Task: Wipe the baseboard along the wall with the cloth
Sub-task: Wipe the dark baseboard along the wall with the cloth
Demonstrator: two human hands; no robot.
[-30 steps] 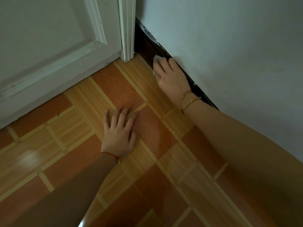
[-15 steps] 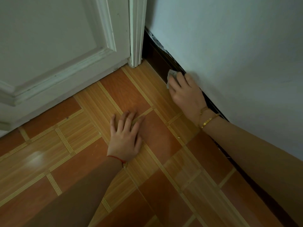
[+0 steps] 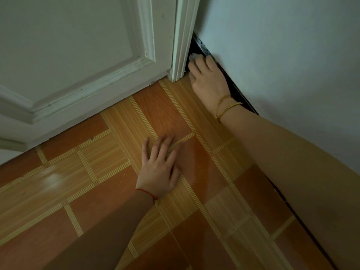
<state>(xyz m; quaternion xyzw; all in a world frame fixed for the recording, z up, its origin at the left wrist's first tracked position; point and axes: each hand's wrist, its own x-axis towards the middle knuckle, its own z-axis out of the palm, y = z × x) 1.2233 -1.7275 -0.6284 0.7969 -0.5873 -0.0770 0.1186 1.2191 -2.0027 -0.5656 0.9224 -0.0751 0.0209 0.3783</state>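
Wiping is the step in hand, as we judge it: our right hand (image 3: 209, 80) presses the cloth (image 3: 193, 57) against the dark baseboard (image 3: 229, 83) at its far end, just beside the white door frame (image 3: 180, 45). The fingers (image 3: 196, 68) lie extended over the cloth, only its pale edge showing beyond the fingertips; whether the thumb pinches it we cannot tell. Our left hand (image 3: 159, 172) rests flat on the tiled floor (image 3: 97, 172), fingers spread, holding nothing. Next, we reckon, comes a steady stroke toward us along the baseboard.
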